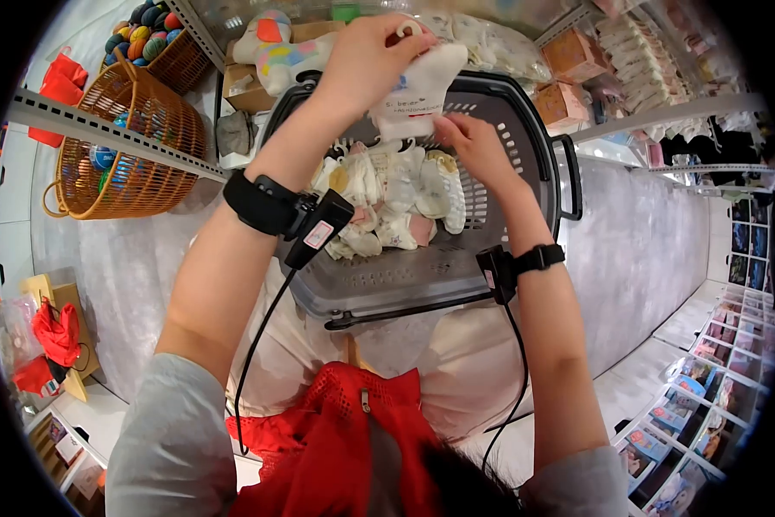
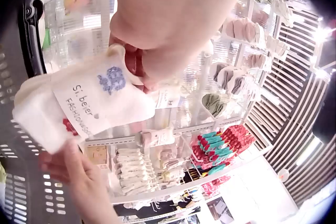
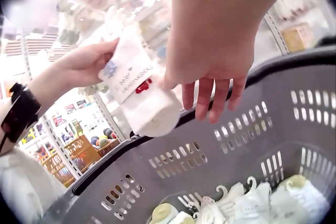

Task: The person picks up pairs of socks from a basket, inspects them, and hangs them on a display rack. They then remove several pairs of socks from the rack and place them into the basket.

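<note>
A pair of white socks (image 1: 422,82) with a printed band and a small hook hangs over the far side of the grey basket (image 1: 387,280). My left hand (image 1: 375,56) pinches its top by the hook; in the left wrist view the socks (image 2: 84,103) show blue and red patterns. Beside the lower end is my right hand (image 1: 482,151), thumb at the socks' edge; its other fingers (image 3: 215,98) hang fairly straight and hold nothing in the right wrist view. More packs of socks (image 1: 396,194) with white hooks lie inside the basket.
Wicker baskets (image 1: 133,146) with coloured balls stand at the left, past a metal shelf post. Shelves with boxes (image 1: 568,56) and hanging socks rise ahead and to the right. Small packages (image 1: 676,414) fill a rack at the lower right.
</note>
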A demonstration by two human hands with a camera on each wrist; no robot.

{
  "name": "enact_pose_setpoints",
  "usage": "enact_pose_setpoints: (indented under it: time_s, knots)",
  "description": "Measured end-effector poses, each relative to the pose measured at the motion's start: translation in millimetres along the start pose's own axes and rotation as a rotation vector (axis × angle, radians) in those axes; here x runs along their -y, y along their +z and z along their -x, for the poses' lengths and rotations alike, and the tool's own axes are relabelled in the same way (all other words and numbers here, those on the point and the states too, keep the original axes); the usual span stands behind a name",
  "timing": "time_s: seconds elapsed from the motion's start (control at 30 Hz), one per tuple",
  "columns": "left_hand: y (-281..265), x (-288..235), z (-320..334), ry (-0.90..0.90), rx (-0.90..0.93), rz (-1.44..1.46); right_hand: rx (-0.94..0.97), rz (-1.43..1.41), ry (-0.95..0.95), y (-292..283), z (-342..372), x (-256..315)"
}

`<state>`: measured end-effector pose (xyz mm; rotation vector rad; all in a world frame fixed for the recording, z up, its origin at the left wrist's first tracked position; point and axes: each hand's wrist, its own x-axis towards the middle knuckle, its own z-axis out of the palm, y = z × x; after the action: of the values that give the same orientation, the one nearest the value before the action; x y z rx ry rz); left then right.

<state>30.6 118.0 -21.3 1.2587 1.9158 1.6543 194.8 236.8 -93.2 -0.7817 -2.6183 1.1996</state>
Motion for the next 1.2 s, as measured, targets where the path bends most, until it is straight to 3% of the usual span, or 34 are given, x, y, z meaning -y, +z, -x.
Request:
enact_pose_setpoints:
  time_s: [0.07, 0.13, 0.2, 0.27, 0.4, 0.5, 0.57, 0.63, 0.73, 0.9, 1.0, 1.1, 1.2]
  knots:
    - [-3, 1, -2, 0.031, -0.009, -0.105, 0.032, -0.125, 0.122, 21, -21, -60]
    - [-4, 5, -4, 0.119, -0.072, -0.133, 0.039, 0.130, 0.157, 37, -25, -106]
    - [-7, 2, -4, 0.078, -0.081, -0.049, 0.170, 0.404, 0.367, 65, -20, -153]
    - [-11, 2, -7, 0.066, -0.066, 0.055, 0.503, 0.659, 0.485, 88, -16, -192]
    - [-18, -4, -13, -0.020, 0.110, 0.309, 0.385, 0.390, 0.652, 135, 6, -225]
    - [-19, -7, -17, -0.128, 0.060, 0.324, 0.271, 0.251, 0.847, 154, 6, -232]
    - [-20, -10, -18, -0.230, 0.044, 0.388, 0.342, 0.227, 0.893, 161, 3, -235]
    - [-22, -14, -18, -0.316, 0.051, 0.461, 0.571, 0.252, 0.825, 164, -2, -248]
    - [-24, -14, -18, -0.333, 0.141, 0.603, 0.419, 0.055, 0.779, 160, 0, -257]
    - [-25, -17, -13, -0.402, 0.155, 0.881, 0.245, 0.278, 1.008, 148, -4, -254]
    - [-27, -21, -12, -0.480, 0.181, 0.995, 0.360, 0.316, 0.826, 138, -1, -249]
    - [-28, -17, -13, -0.521, 0.202, 1.048, 0.327, 0.273, 0.785, 142, -1, -248]
    - [-29, -14, -14, -0.509, 0.203, 1.070, 0.141, 0.380, 0.819, 167, 1, -264]
